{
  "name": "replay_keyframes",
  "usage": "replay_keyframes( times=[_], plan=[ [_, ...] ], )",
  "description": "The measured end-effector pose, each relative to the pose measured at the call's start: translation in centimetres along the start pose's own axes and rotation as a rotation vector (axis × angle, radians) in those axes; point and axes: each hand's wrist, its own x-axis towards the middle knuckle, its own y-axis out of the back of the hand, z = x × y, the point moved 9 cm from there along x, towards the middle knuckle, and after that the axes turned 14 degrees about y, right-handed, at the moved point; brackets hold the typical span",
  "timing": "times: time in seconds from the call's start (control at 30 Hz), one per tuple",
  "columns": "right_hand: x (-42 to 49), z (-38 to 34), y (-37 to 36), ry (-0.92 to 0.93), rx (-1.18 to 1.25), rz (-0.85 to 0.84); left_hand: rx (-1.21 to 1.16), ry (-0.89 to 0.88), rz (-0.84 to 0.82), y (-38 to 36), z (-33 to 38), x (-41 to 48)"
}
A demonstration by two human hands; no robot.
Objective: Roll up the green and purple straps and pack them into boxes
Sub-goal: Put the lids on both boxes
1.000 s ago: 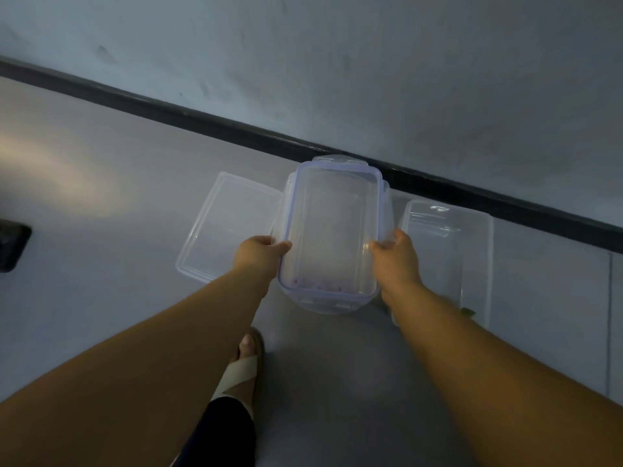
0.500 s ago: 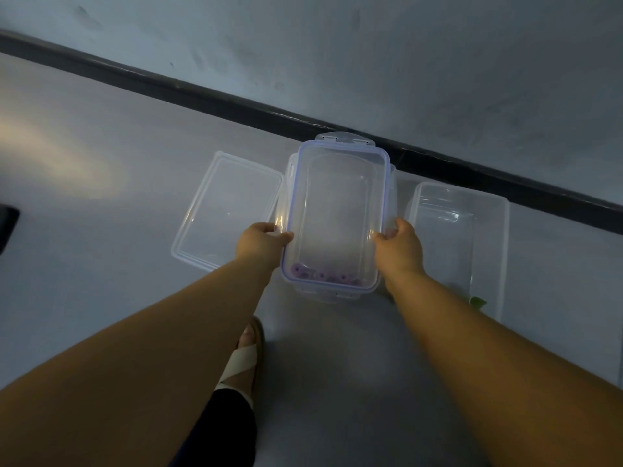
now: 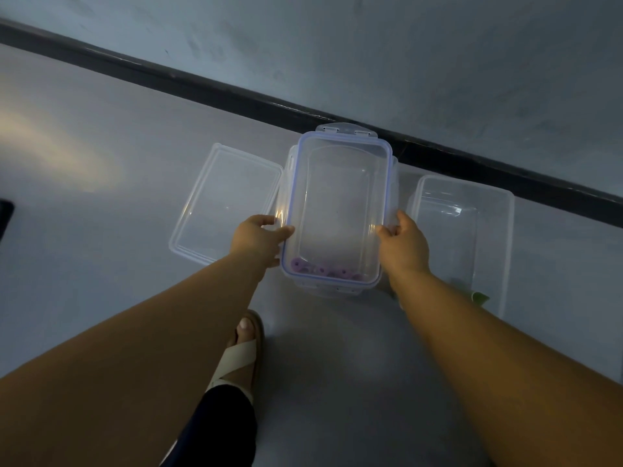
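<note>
1. Left hand (image 3: 259,239) and right hand (image 3: 404,246) clasp the lidded box (image 3: 337,197), fingers curled round its long sides; rolled purple straps (image 3: 323,269) lie inside, near end.
2. Next: lid the open box (image 3: 505,230) to its right, seemingly holding green.

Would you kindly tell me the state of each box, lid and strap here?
Middle box: lid on, gripped at both sides by left hand and right hand.
Purple straps: rolled, inside middle box.
Loose lid: flat on floor.
Right box: open, no lid.
Green strap: at right box's near end.

Two boxes (image 3: 337,203) (image 3: 462,237), one loose lid (image 3: 224,203), two hands (image 3: 259,239) (image 3: 404,246), one sandal (image 3: 244,357), several purple rolls (image 3: 320,269).
</note>
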Motion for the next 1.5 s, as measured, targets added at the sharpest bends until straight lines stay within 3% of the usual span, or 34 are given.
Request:
replay_keyframes(
  times=[0.3, 0.57, 0.8, 1.17, 1.5],
  plan=[
    [0.2, 0.1, -1.0, -0.022, -0.025, -0.094, -0.003, -0.002, -0.002, 0.2, 0.0, 0.9],
    [0.6, -1.0, -0.6, 0.016, -0.177, -0.044, 0.052, -0.029, 0.05, 0.3, 0.4, 1.0],
    [0.2, -0.9, -0.8, 0.003, -0.092, -0.056, 0.07, -0.028, 0.022, 0.2, 0.5, 1.3],
    [0.3, -0.7, 0.2, -0.013, 0.082, 0.113, -0.037, -0.031, -0.04, -0.3, 0.4, 1.3],
    [0.0, -1.4, 0.8, 0.09, 0.102, 0.186, -0.072, -0.059, -0.067, -0.2, 0.7, 0.9]
  ],
)
